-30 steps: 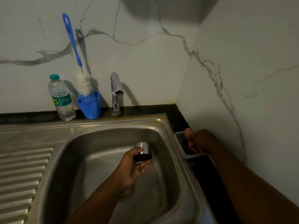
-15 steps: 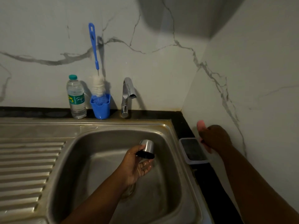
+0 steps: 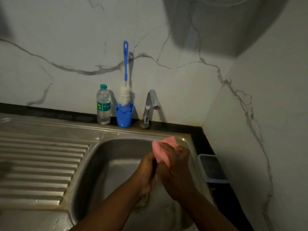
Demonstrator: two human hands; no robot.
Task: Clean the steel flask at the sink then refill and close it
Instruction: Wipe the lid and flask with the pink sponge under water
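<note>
Both my hands meet over the steel sink basin [image 3: 106, 165]. My right hand [image 3: 177, 172] grips a pink sponge [image 3: 162, 147] and presses it against what my left hand [image 3: 147, 165] holds. The fingers of my left hand are curled round the small steel flask cap with a black base. Only a dark sliver of the cap [image 3: 154, 161] shows between the hands, and the sponge and fingers hide the rest. The flask body is not in view.
On the back ledge stand a clear water bottle [image 3: 103, 105], a blue cup [image 3: 124, 118] holding a blue-handled bottle brush [image 3: 125, 64], and the tap [image 3: 150, 107], which is not running. A small plastic tray [image 3: 212, 169] lies right of the sink. The ribbed drainboard [image 3: 41, 164] is on the left.
My right hand lifted the pink sponge from the tray at the right and brought it left onto the cap in my left hand. The camera view shifted left.
</note>
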